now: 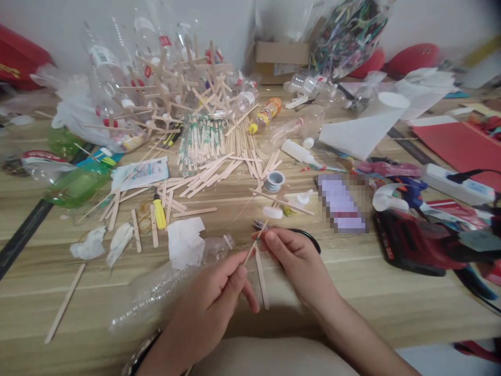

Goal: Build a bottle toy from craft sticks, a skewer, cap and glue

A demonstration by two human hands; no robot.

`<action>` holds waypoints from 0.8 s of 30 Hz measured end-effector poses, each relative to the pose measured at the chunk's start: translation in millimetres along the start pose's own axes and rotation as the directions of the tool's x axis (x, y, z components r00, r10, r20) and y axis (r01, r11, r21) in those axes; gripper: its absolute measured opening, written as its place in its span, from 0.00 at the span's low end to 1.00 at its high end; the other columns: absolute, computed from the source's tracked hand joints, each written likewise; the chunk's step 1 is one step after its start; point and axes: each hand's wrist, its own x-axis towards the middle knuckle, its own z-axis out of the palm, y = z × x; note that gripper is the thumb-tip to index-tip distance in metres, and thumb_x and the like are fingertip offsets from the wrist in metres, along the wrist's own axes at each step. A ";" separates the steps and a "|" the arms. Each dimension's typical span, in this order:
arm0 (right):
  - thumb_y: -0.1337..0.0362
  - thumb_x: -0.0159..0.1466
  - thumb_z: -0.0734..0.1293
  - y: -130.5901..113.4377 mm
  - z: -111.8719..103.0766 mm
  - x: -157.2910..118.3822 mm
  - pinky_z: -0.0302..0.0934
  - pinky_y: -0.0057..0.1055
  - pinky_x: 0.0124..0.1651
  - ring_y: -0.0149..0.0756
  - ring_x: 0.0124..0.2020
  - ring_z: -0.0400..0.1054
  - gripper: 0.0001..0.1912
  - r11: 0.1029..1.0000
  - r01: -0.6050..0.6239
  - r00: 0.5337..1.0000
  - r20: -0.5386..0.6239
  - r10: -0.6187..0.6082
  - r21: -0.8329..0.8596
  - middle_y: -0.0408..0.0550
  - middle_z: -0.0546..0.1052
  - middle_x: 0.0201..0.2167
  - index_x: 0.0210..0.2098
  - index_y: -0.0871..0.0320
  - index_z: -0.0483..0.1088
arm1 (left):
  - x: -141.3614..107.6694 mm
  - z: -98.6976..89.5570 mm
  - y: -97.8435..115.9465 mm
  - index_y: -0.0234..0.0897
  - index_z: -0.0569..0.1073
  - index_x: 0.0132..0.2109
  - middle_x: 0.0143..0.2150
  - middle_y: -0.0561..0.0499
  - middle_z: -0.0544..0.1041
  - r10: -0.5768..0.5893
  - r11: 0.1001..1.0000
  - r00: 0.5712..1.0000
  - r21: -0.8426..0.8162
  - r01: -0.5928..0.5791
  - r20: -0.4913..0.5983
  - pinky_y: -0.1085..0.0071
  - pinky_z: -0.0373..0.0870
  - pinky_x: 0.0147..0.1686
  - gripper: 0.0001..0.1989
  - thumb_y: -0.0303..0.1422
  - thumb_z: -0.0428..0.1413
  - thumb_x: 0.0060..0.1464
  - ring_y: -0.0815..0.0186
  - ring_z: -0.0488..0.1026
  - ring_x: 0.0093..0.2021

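Note:
My left hand (219, 297) is closed in a pinch on a thin wooden stick (250, 253), which slants up and away from me. Close to its upper part, the thumb and fingers of my right hand (295, 256) are pinched together; what lies between them is too small to make out. A flat craft stick (261, 279) points down toward me from the spot between both hands. I cannot tell whether it is joined to the thin stick. Behind my right hand lie scissors (311, 237), partly covered. A clear plastic bottle (156, 287) lies beside my left hand.
Loose craft sticks (195, 180) and a spool of wire (274, 181) lie beyond my hands. Bottles joined with sticks (168, 83) stand at the back left. On the right are a phone (340, 203), a red power tool (410, 245) and a paper cone (364, 125).

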 end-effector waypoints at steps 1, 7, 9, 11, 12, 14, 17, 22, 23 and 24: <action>0.46 0.59 0.68 -0.4 0.5 0.5 0.60 0.29 0.33 0.33 0.27 0.66 0.19 1.000 -0.012 1.000 0.010 0.012 0.027 0.44 0.74 0.24 0.28 0.56 0.76 | -0.1 0.3 -0.4 0.41 0.63 0.64 0.28 0.55 0.79 0.001 1.000 1.000 -0.004 -0.001 0.002 0.75 0.58 0.23 0.26 0.47 0.41 0.65 0.70 0.61 0.21; 0.48 0.58 0.70 0.3 0.9 2.0 0.57 0.28 0.30 0.29 0.23 0.60 0.16 0.994 -0.046 0.999 0.032 0.043 0.102 0.41 0.72 0.22 0.30 0.55 0.78 | 0.9 1.9 -3.0 0.41 0.62 0.64 0.28 0.54 0.79 -0.011 0.999 1.000 -0.049 0.011 0.005 0.74 0.58 0.23 0.27 0.48 0.41 0.65 0.70 0.60 0.21; 0.49 0.58 0.70 2.3 0.4 1.9 0.56 0.27 0.30 0.29 0.23 0.58 0.16 0.993 -0.050 0.999 0.019 0.048 0.109 0.41 0.71 0.22 0.30 0.55 0.78 | 1.3 1.9 -3.4 0.40 0.62 0.64 0.28 0.54 0.79 -0.017 0.998 1.000 -0.060 0.017 0.001 0.75 0.58 0.22 0.27 0.48 0.42 0.64 0.70 0.60 0.20; 0.49 0.58 0.70 4.4 -0.5 1.9 0.56 0.27 0.30 0.29 0.23 0.58 0.15 0.992 -0.054 0.999 0.000 0.054 0.117 0.41 0.71 0.22 0.32 0.55 0.78 | 1.8 1.5 -3.4 0.40 0.63 0.64 0.28 0.53 0.79 -0.025 0.997 1.000 -0.070 0.024 -0.009 0.75 0.57 0.21 0.27 0.48 0.42 0.64 0.71 0.59 0.20; 0.49 0.58 0.70 5.2 -1.1 2.0 0.56 0.27 0.30 0.29 0.24 0.58 0.15 0.990 -0.058 0.998 -0.006 0.060 0.129 0.41 0.71 0.22 0.32 0.55 0.78 | 1.9 1.1 -3.2 0.40 0.63 0.63 0.28 0.53 0.79 -0.029 0.997 0.999 -0.074 0.028 -0.018 0.75 0.56 0.21 0.27 0.48 0.42 0.64 0.71 0.59 0.20; 0.49 0.58 0.71 5.8 -2.2 1.9 0.56 0.27 0.30 0.29 0.24 0.59 0.15 0.981 -0.080 0.997 -0.002 0.081 0.176 0.41 0.71 0.23 0.33 0.55 0.78 | 2.4 0.2 -2.6 0.40 0.64 0.63 0.28 0.53 0.78 -0.037 0.996 0.998 -0.085 0.034 -0.044 0.75 0.56 0.21 0.27 0.49 0.42 0.63 0.70 0.59 0.20; 0.52 0.56 0.72 4.1 -3.3 1.9 0.57 0.28 0.32 0.29 0.26 0.61 0.15 0.954 -0.124 0.992 0.020 0.123 0.273 0.43 0.74 0.25 0.35 0.56 0.78 | 3.7 -1.5 -0.9 0.39 0.65 0.62 0.27 0.53 0.78 -0.040 0.995 0.994 -0.094 0.030 -0.101 0.74 0.58 0.22 0.27 0.48 0.42 0.63 0.70 0.60 0.21; 0.58 0.56 0.73 4.9 -2.8 7.0 0.54 0.27 0.31 0.28 0.25 0.60 0.12 0.918 -0.090 0.995 -0.001 0.098 0.386 0.40 0.73 0.25 0.36 0.56 0.74 | 8.5 -3.6 0.7 0.37 0.66 0.61 0.26 0.53 0.78 -0.012 0.997 0.991 -0.077 0.002 -0.132 0.73 0.60 0.23 0.27 0.47 0.43 0.63 0.69 0.62 0.21; 0.58 0.56 0.72 6.9 -2.2 9.0 0.52 0.26 0.30 0.28 0.24 0.58 0.11 0.920 -0.066 0.997 -0.020 0.080 0.387 0.39 0.70 0.22 0.35 0.56 0.73 | 9.3 -3.7 0.6 0.37 0.67 0.61 0.26 0.53 0.78 -0.007 0.997 0.991 -0.074 -0.003 -0.132 0.73 0.60 0.23 0.27 0.47 0.43 0.63 0.68 0.62 0.21; 0.57 0.57 0.71 9.3 -1.4 11.0 0.50 0.26 0.28 0.27 0.22 0.55 0.10 0.922 -0.047 0.997 -0.035 0.066 0.385 0.37 0.67 0.20 0.34 0.56 0.71 | 10.0 -3.6 0.3 0.38 0.67 0.61 0.26 0.53 0.79 -0.001 0.997 0.991 -0.072 -0.009 -0.132 0.73 0.60 0.23 0.27 0.47 0.43 0.63 0.68 0.62 0.21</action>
